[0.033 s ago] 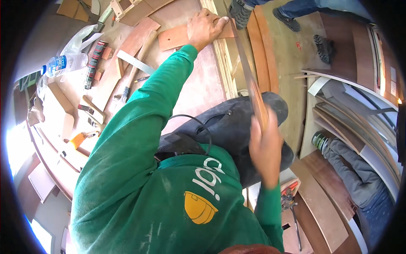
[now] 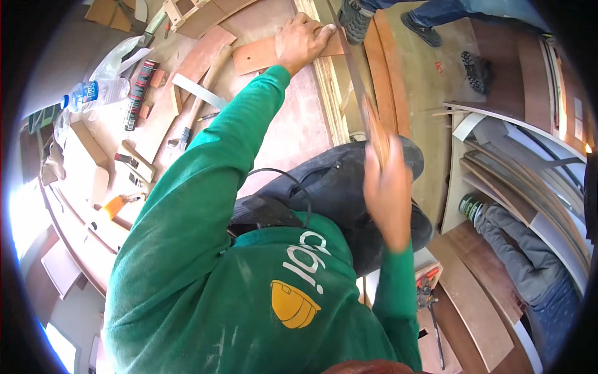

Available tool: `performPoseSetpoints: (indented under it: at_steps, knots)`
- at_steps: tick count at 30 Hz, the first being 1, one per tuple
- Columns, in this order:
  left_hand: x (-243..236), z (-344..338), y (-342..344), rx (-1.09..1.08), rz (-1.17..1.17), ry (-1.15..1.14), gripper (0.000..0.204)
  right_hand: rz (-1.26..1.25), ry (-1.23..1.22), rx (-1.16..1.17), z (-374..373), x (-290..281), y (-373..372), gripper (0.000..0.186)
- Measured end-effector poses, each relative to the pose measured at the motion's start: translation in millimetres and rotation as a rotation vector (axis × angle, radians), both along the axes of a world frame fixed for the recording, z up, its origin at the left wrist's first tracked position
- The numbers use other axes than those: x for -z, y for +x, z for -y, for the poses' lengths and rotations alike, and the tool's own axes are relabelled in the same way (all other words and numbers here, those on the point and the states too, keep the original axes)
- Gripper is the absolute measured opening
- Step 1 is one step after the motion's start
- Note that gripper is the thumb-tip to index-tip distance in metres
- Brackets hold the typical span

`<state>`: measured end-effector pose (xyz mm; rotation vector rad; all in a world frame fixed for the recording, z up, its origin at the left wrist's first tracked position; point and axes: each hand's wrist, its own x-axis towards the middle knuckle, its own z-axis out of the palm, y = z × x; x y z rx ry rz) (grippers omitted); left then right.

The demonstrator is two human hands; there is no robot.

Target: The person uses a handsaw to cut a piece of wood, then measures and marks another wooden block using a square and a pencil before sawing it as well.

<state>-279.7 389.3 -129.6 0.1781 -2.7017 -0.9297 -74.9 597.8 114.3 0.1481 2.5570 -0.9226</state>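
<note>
My left hand [image 2: 303, 42] presses down on a thin reddish-brown wooden board [image 2: 254, 56] that sticks out past the bench edge. My closed right hand [image 2: 389, 193], smeared by motion, grips the wooden handle of a handsaw [image 2: 355, 70]. Its long, narrow blade reaches up and away beside my left hand, crossing the board's overhanging end. How deep the blade sits in the wood cannot be made out. Beneath the board lies the pale plywood workbench [image 2: 289, 128], its layered edge facing my knees.
A hammer [image 2: 198, 103], a dark cartridge tube [image 2: 141, 93], a plastic bottle [image 2: 99, 93] and wood offcuts lie on the bench's left. Long boards [image 2: 389, 75] rest on the floor beyond it. Another person's shoe [image 2: 356, 23] is close to the blade's far end. Shelves of panels [image 2: 517, 168] stand right.
My right hand has pushed the handsaw a little forward, away from my body. My left hand and the board have stayed in place.
</note>
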Motion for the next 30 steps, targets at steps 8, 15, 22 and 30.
performPoseSetpoints:
  at_steps: [8,15,22,30]
  knots:
    - [7,6,-4,-0.036,0.021,-0.026,0.053,-0.145,-0.047,-0.013,-3,-27,39,0.043]
    - [3,6,-6,-0.006,0.004,0.004,0.052,-0.175,-0.013,-0.036,-10,-9,28,0.039]
    - [0,4,-3,-0.03,-0.012,-0.061,0.05,-0.228,-0.02,-0.052,10,22,-17,0.038]
    - [3,6,-2,0.025,-0.01,-0.004,0.05,-0.118,0.028,-0.007,-16,-40,65,0.041]
